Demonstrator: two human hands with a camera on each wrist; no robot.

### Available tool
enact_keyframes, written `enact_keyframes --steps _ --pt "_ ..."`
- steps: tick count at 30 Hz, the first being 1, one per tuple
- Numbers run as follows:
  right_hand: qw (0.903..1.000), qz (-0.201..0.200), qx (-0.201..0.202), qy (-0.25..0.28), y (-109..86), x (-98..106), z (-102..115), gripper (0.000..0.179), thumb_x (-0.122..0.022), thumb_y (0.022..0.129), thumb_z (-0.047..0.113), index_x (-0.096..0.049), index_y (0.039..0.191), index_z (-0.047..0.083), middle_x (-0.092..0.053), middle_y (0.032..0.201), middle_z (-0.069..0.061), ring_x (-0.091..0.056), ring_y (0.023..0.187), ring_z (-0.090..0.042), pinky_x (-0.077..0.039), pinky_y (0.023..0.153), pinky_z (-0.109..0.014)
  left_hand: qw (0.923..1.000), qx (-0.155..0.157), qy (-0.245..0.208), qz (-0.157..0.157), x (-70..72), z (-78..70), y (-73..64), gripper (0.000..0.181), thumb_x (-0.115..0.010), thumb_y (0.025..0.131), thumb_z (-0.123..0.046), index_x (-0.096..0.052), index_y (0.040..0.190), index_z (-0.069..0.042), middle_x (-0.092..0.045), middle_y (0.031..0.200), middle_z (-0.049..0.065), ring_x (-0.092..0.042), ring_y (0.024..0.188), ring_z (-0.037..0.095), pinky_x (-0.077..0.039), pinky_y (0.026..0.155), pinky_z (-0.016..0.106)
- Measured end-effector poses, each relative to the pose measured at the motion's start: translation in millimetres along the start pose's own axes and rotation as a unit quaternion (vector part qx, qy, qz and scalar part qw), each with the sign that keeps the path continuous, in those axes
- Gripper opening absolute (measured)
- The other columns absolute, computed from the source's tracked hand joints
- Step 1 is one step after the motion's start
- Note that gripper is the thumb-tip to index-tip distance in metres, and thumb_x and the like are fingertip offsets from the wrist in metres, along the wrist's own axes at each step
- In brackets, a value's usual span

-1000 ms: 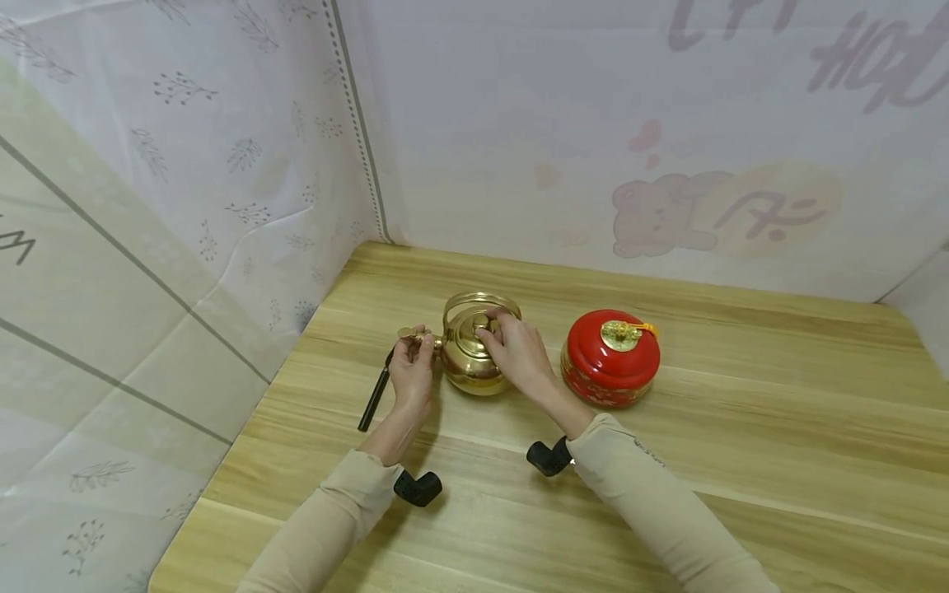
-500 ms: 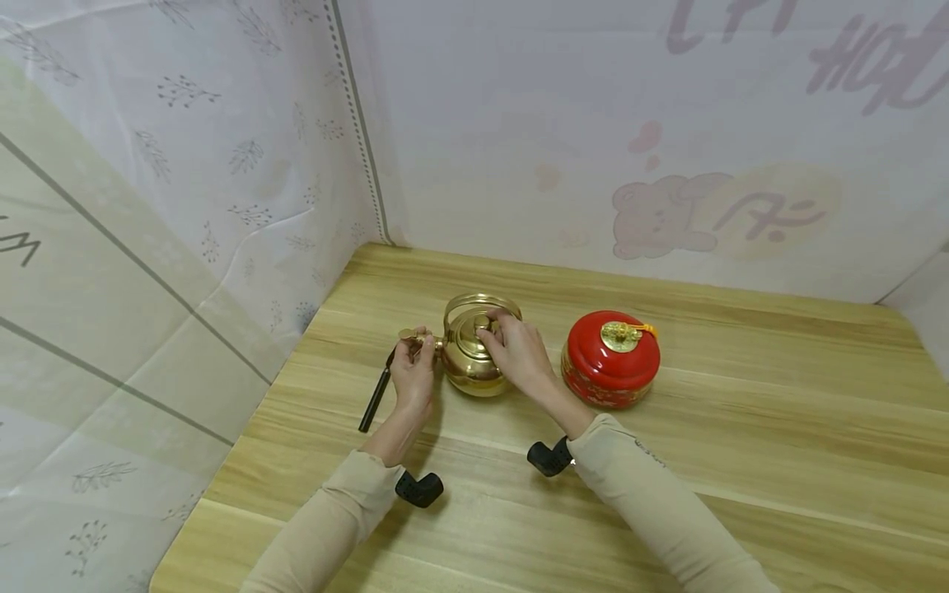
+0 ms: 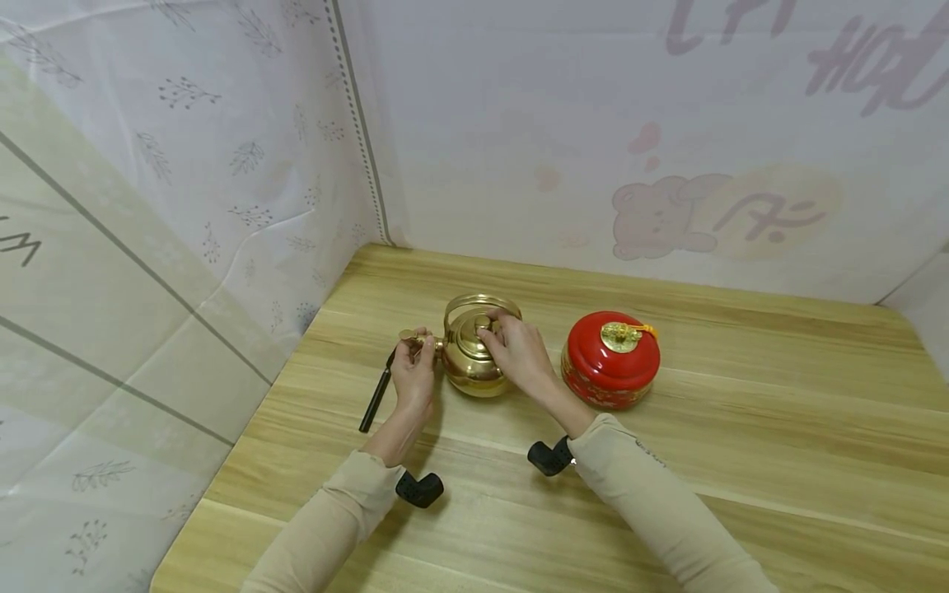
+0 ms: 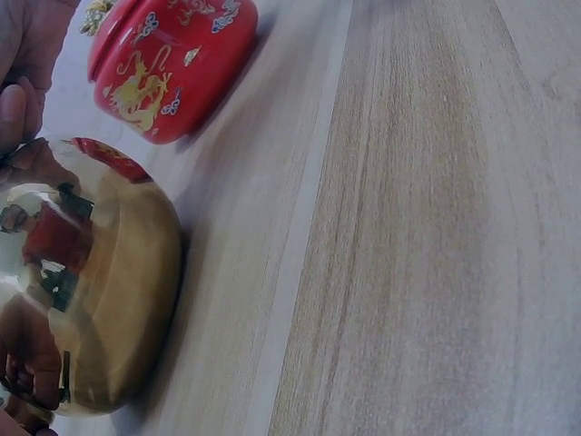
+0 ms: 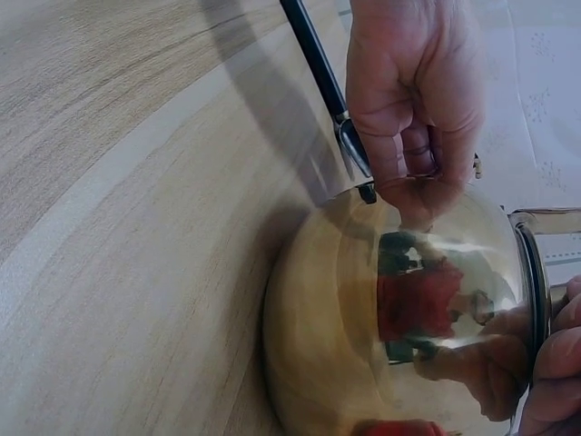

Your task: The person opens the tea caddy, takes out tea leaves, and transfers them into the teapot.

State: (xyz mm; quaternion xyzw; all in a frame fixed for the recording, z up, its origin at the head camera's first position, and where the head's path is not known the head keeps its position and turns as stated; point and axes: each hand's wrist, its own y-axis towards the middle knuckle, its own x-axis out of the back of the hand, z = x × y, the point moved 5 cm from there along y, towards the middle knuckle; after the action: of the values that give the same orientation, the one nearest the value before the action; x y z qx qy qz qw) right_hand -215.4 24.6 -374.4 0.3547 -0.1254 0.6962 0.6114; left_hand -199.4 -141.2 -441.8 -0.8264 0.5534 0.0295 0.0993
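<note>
A shiny gold-coloured kettle (image 3: 474,375) stands on the wooden table, its arched handle raised and its lid on. My left hand (image 3: 413,377) pinches the kettle's spout, on the kettle's left. My right hand (image 3: 521,352) pinches the knob (image 3: 482,323) of the lid. In the right wrist view, the left fingers (image 5: 422,150) are bent behind the kettle's round body, and their tips are partly hidden. Beside the left hand lies a thin tool with a black handle (image 3: 375,400); its metal end (image 5: 351,145) shows in the right wrist view, partly hidden.
Right of the kettle stands a red lidded jar (image 3: 611,362) with gold patterns and an orange tassel. Black wrist devices (image 3: 419,489) hang below both sleeves. Printed cloth walls (image 3: 519,165) stand behind and left of the table (image 3: 778,412).
</note>
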Motion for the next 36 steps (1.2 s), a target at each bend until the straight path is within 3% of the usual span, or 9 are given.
enact_keyframes --steps 4,12,24,32,36 --pt "1.0 0.007 -0.006 0.003 0.0 0 0 0.03 -0.06 0.093 0.018 -0.061 0.116 -0.002 -0.038 0.05 0.005 -0.032 0.042 -0.006 -0.024 0.039 -0.019 1.0 -0.002 -0.001 0.0 0.2 0.0 -0.8 0.03 -0.05 0.098 -0.012 -0.048 0.125 0.0 -0.052 0.121 0.011 -0.051 0.094 0.006 -0.045 0.083 0.016" --pt "0.9998 0.01 -0.011 0.015 0.2 0 -1 0.03 -0.06 0.093 0.018 -0.06 0.116 -0.002 -0.037 0.048 0.006 -0.031 0.041 -0.005 -0.023 0.039 -0.019 1.0 -0.003 -0.001 -0.006 0.3 0.5 -1.6 0.031 -0.052 0.097 -0.013 -0.049 0.124 0.001 -0.054 0.11 0.002 -0.051 0.09 0.006 -0.046 0.083 0.018" --pt "0.9999 -0.007 0.001 0.014 -2.9 0 -2 0.031 -0.06 0.093 0.019 -0.06 0.117 -0.001 -0.039 0.049 0.005 -0.032 0.041 -0.005 -0.023 0.038 -0.019 0.9999 0.003 0.007 -0.006 -0.8 -0.4 -2.5 0.028 -0.051 0.097 -0.013 -0.05 0.123 -0.003 -0.053 0.12 0.009 -0.051 0.092 0.006 -0.046 0.084 0.016" --pt "0.9975 -0.045 0.052 0.015 -6.7 4 6 0.03 -0.063 0.091 0.018 -0.061 0.113 -0.002 -0.043 0.052 0.002 -0.034 0.044 -0.005 -0.025 0.04 -0.019 1.0 -0.002 -0.001 0.01 -0.9 -0.4 -2.2 0.03 -0.05 0.097 -0.014 -0.048 0.124 -0.002 -0.052 0.12 0.011 -0.053 0.093 0.005 -0.046 0.084 0.016" --pt "0.9954 -0.042 0.075 0.043 -14.6 9 9 0.029 -0.065 0.09 0.015 -0.061 0.113 -0.001 -0.047 0.055 0.001 -0.037 0.047 -0.005 -0.03 0.042 -0.019 0.9999 0.0 0.007 0.015 -0.2 -0.7 -1.5 0.031 -0.049 0.098 -0.014 -0.047 0.126 -0.002 -0.052 0.122 0.011 -0.053 0.093 0.004 -0.046 0.086 0.017"
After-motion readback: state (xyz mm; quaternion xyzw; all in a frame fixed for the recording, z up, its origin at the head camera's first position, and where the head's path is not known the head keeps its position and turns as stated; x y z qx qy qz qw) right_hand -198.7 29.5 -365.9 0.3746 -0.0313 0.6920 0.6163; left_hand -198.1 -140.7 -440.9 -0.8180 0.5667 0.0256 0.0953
